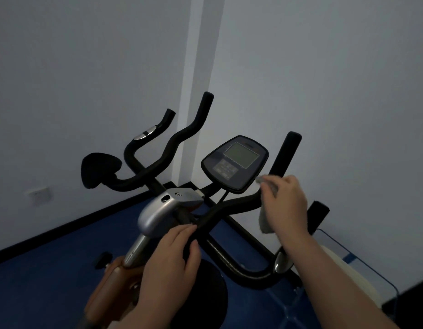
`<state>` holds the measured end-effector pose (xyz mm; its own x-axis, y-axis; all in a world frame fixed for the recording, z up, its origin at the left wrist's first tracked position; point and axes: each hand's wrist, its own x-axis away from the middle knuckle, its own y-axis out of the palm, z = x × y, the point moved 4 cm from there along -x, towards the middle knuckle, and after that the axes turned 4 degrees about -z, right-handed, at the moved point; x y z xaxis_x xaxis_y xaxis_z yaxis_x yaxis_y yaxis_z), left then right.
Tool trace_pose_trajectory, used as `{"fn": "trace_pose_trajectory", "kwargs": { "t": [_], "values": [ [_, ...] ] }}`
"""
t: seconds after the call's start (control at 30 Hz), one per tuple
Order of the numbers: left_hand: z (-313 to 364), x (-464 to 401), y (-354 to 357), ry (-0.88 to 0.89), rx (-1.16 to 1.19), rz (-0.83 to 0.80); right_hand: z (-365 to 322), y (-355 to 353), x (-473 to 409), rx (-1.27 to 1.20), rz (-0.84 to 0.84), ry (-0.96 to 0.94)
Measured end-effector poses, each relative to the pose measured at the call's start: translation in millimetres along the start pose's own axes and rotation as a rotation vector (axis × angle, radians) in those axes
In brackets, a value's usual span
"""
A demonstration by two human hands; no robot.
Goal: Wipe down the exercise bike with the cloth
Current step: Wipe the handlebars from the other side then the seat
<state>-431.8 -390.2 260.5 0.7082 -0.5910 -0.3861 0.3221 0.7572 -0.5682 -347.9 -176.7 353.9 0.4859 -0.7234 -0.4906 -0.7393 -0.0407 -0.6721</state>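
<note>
Pressing a grey cloth (265,219) against the exercise bike's (158,214) right handlebar (234,205), the right hand (285,205) is curling its fingers around both. The left hand (174,255) is gripping the black bar nearer the stem. The console (235,162) is sitting just beyond the right hand.

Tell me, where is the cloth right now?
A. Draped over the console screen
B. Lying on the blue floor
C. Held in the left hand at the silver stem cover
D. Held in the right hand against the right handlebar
D: the right hand grips the grey cloth against the right handlebar, just beside the console, while the left hand holds a black bar near the stem without any cloth.
</note>
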Motion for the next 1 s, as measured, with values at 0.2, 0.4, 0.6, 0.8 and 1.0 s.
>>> {"fn": "trace_pose_trajectory", "kwargs": {
  "t": [0.2, 0.4, 0.6, 0.8, 1.0],
  "values": [
    [2.8, 0.9, -2.3, 0.007, -0.055, 0.053, -38.3, 60.5, 66.2, -0.129, -0.349, -0.193],
    [7.3, 7.1, -3.9, -0.043, -0.026, 0.146, -27.7, 16.3, 1.7, -0.051, -0.303, -0.228],
    [13.0, 11.8, -5.3, -0.128, -0.159, 0.267, -42.5, 61.2, 70.3, -0.022, -0.416, -0.323],
    [9.8, 31.6, 4.0, -0.271, -0.183, 0.313, -34.4, 33.1, 17.9, -0.228, -0.711, -0.450],
    [15.2, 30.8, 2.5, -0.327, -0.195, 0.306, -33.4, 42.7, 31.2, -0.042, -0.445, -0.360]
  ]
}}
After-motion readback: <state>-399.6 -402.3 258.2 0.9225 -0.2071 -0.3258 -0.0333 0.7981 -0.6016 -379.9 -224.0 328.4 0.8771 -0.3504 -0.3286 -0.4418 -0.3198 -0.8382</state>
